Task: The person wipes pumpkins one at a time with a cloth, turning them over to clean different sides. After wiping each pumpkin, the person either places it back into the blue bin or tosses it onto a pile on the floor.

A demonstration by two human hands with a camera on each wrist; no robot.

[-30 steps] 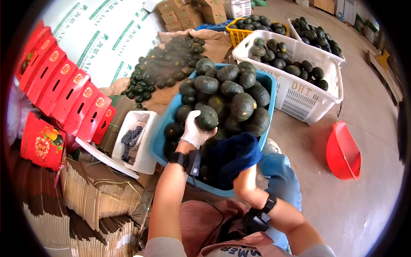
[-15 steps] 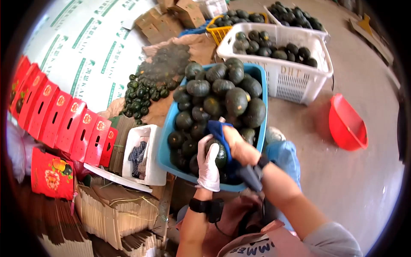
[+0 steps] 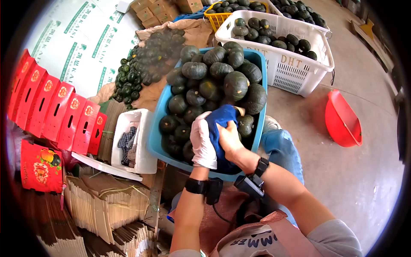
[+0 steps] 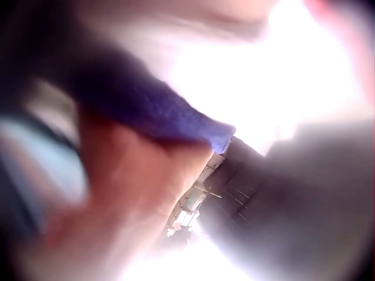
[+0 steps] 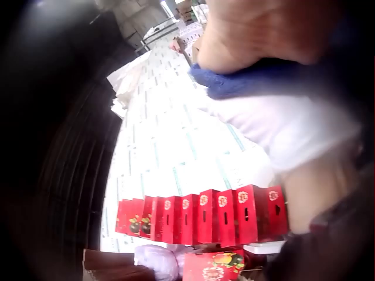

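"The cloth (image 3: 221, 116) lies between your hands, over the near end of the tub (image 3: 263, 70), its long axis pointing away from you."

"Neither hand is nearer: your left hand (image 3: 202, 143) touches its left, your right hand (image 3: 232, 140) its right. Your right fingers are clamped on it; your left fingers I can't tell."

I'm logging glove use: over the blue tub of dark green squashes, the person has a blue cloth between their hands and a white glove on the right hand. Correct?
Not quite: the head view shows the white glove on the left hand; the right hand is bare. The rest stands: the blue cloth is between the hands, over the blue tub of dark green squashes.
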